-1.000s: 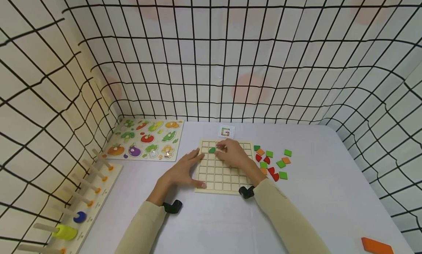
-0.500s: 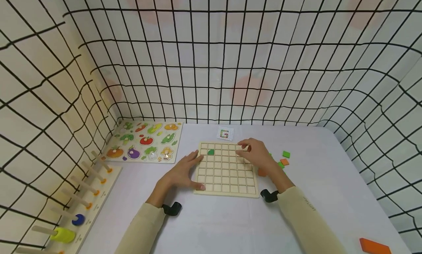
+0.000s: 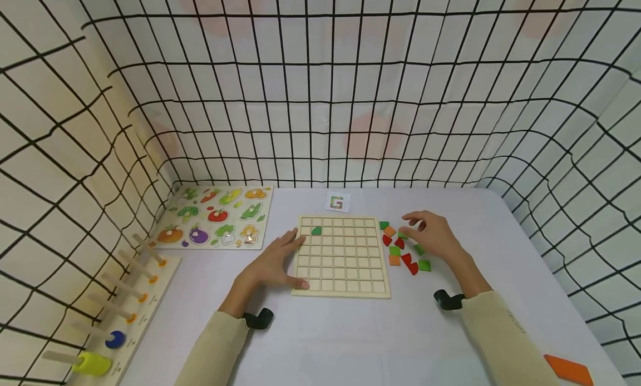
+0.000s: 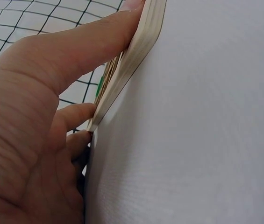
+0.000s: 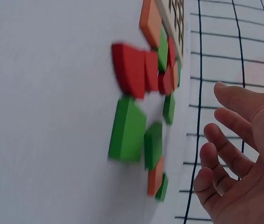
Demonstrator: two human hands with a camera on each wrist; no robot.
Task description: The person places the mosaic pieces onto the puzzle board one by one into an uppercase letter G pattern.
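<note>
A pale wooden grid board (image 3: 340,258) lies flat mid-table, with one green rounded tile (image 3: 316,230) in a square near its upper left. My left hand (image 3: 272,266) rests at the board's left side, thumb on the near corner and fingers spread along the edge. In the left wrist view the thumb (image 4: 89,42) lies over the board's rim. My right hand (image 3: 435,236) hovers over the loose tiles right of the board, fingers loosely bent and holding nothing. In the right wrist view those tiles include red quarter-round pieces (image 5: 129,70), green squares (image 5: 129,130) and orange squares (image 5: 150,21).
Behind the board lies a small pattern card (image 3: 338,202). A vegetable puzzle board (image 3: 212,216) sits at back left, a peg board (image 3: 145,313) with a yellow-green and a blue piece at left. An orange block (image 3: 568,369) lies front right. Black netting (image 3: 330,102) surrounds the table.
My right hand has moved right, from the board's upper squares to over the loose tiles. The green tile stays in its square and my left hand keeps its place on the board's edge.
</note>
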